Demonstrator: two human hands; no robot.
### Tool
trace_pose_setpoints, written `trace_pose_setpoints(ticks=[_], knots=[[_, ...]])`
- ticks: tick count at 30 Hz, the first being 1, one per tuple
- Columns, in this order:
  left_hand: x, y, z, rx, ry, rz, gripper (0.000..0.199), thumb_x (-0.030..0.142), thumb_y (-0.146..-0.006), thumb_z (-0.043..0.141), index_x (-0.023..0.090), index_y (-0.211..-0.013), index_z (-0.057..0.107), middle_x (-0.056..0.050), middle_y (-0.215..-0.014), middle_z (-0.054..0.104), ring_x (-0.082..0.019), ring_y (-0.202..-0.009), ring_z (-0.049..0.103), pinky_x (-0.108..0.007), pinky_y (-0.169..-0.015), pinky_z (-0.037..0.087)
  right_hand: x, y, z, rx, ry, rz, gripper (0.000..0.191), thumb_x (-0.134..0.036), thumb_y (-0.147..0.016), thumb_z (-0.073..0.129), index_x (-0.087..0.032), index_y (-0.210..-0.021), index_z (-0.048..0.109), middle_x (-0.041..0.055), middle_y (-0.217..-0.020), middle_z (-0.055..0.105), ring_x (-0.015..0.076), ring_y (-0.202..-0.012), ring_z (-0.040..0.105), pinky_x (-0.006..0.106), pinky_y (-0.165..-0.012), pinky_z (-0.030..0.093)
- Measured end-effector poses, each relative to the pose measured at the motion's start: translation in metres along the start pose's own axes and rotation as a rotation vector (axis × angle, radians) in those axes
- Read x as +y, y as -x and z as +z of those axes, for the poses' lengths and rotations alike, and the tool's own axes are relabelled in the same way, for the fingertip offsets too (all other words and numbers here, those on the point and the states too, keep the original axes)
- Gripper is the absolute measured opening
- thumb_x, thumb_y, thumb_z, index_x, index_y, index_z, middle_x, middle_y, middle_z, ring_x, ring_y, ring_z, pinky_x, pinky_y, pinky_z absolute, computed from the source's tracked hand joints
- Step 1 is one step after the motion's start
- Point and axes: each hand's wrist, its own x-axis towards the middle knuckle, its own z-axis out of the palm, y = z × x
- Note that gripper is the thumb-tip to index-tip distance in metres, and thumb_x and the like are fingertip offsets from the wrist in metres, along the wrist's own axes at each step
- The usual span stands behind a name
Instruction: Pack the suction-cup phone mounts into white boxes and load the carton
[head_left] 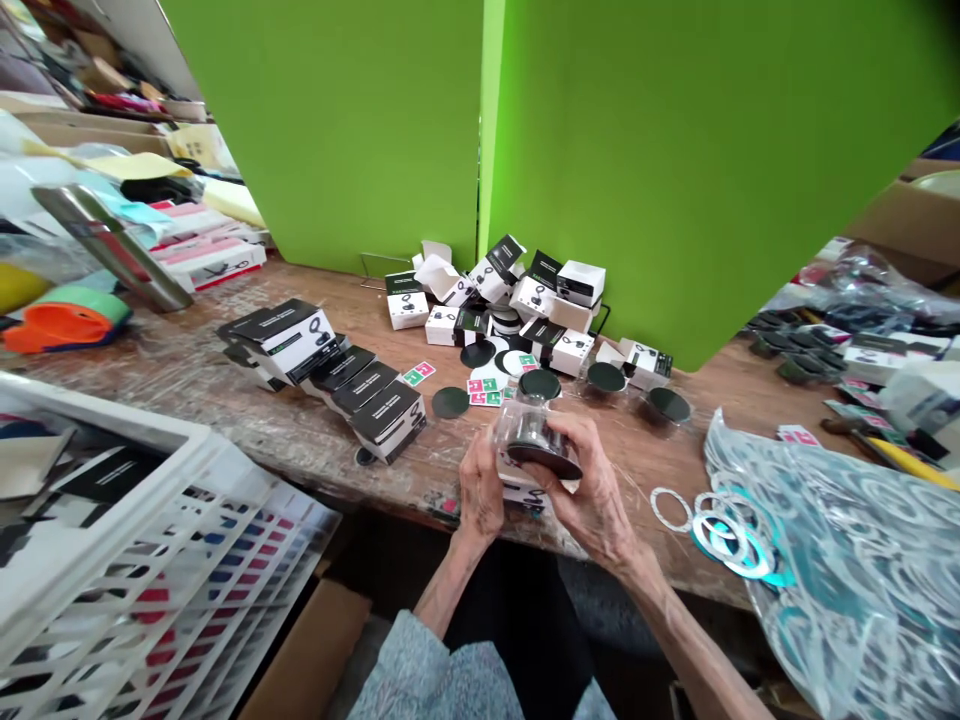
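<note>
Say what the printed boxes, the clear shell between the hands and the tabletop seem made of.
Printed boxes: probably smooth cardboard; crisp folds, flaps open on some.
Clear shell: likely thin, glossy plastic; see-through, with highlights.
Tabletop: apparently wood or veneer, worn; brown, scratched.

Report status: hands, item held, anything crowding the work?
Right hand: holding clear plastic package with black disc. Left hand: at package's left side, grip unclear. Crowding: printed box close by, partly hidden.

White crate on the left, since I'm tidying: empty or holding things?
Holding things: inside the white crate a black item shows, and red shapes and blue ones show through its slatted side.
</note>
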Motion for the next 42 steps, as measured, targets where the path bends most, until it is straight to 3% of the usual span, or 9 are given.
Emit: trace_pose_setpoints(ticks=[6,9,13,17,22,27,35,39,42], knots=[[0.003,0.003,-0.002,-0.021,0.044,-0.039,0.050,0.049,-0.094,0.033,0.017,-0.123,0.059,-0.011,-0.124,0.061,-0.026,-0.121,0.052,-0.041,-0.105,0.040,0.002,-0.008,-0.019,-0.422,0.251,-0.084,0.028,-0.019,-0.092,0.052,-0.024,-0.119,0.046,0.0093,-0.116,0.056,0.0256,-0.109,0.054,0.044,-0.088,0.049],[0.001,0.004,-0.003,-0.008,0.049,-0.090,0.050,0.049,-0.093,0.036,0.017,-0.123,0.060,-0.011,-0.127,0.059,-0.026,-0.125,0.049,-0.041,-0.106,0.039,-0.010,-0.017,-0.024,-0.513,0.277,-0.062,0.024,-0.018,-0.091,0.052,-0.022,-0.114,0.048,0.0078,-0.115,0.060,0.0241,-0.107,0.056,0.046,-0.092,0.048],[0.002,0.004,-0.004,-0.005,0.062,-0.122,0.049,0.048,-0.093,0.037,0.016,-0.122,0.060,-0.011,-0.129,0.058,-0.026,-0.127,0.047,-0.041,-0.107,0.039,-0.010,-0.010,-0.020,-0.348,0.347,-0.114,0.030,-0.015,-0.090,0.052,-0.017,-0.120,0.047,0.0154,-0.137,0.048,0.0291,-0.130,0.043,0.055,-0.105,0.039],[0.008,0.005,-0.006,-0.024,0.005,-0.065,0.046,0.045,-0.093,0.036,0.016,-0.121,0.060,-0.011,-0.128,0.059,-0.025,-0.126,0.048,-0.041,-0.108,0.037,0.007,0.010,-0.011,-0.236,0.400,-0.269,0.032,-0.003,-0.090,0.042,-0.020,-0.116,0.050,0.0105,-0.119,0.061,0.0246,-0.129,0.047,0.064,-0.113,0.021],[0.010,0.007,-0.006,-0.022,-0.039,-0.039,0.045,0.043,-0.094,0.035,0.017,-0.121,0.060,-0.010,-0.126,0.060,-0.024,-0.126,0.048,-0.040,-0.108,0.038,0.014,0.023,-0.009,-0.199,0.414,-0.270,0.045,-0.001,-0.086,0.039,-0.022,-0.125,0.048,0.0098,-0.114,0.061,0.0219,-0.119,0.054,0.062,-0.112,0.027],[0.008,0.009,-0.006,-0.028,-0.040,-0.047,0.046,0.044,-0.095,0.035,0.017,-0.124,0.058,-0.010,-0.126,0.059,-0.024,-0.128,0.047,-0.043,-0.110,0.036,0.009,0.029,-0.008,-0.231,0.415,-0.233,0.032,-0.005,-0.089,0.042,-0.021,-0.115,0.053,0.0063,-0.099,0.064,0.0191,-0.097,0.061,0.062,-0.110,0.030],[0.013,0.011,-0.012,-0.098,-0.011,-0.037,0.051,0.048,-0.096,0.031,0.016,-0.125,0.057,-0.012,-0.128,0.057,-0.025,-0.126,0.048,-0.041,-0.108,0.039,-0.004,0.041,-0.002,-0.244,0.473,-0.265,0.037,-0.007,-0.087,0.050,-0.015,-0.123,0.054,0.0124,-0.114,0.065,0.0268,-0.115,0.056,0.065,-0.111,0.027],[0.008,0.020,-0.017,-0.099,0.020,0.078,0.056,0.049,-0.090,0.049,0.018,-0.136,0.042,-0.014,-0.134,0.050,-0.026,-0.125,0.049,-0.042,-0.105,0.041,-0.004,0.046,-0.007,-0.212,0.409,-0.253,0.040,-0.007,-0.087,0.048,-0.020,-0.124,0.054,0.0109,-0.116,0.065,0.0287,-0.125,0.050,0.068,-0.111,0.024],[0.001,0.029,-0.020,-0.089,-0.019,0.199,0.061,0.039,-0.086,0.061,0.022,-0.138,0.035,-0.014,-0.133,0.048,-0.025,-0.121,0.052,-0.040,-0.101,0.044,0.001,0.050,-0.010,-0.123,0.228,-0.056,0.045,-0.008,-0.091,0.040,-0.021,-0.134,0.047,0.0133,-0.138,0.050,0.0262,-0.135,0.041,0.059,-0.112,0.031]])
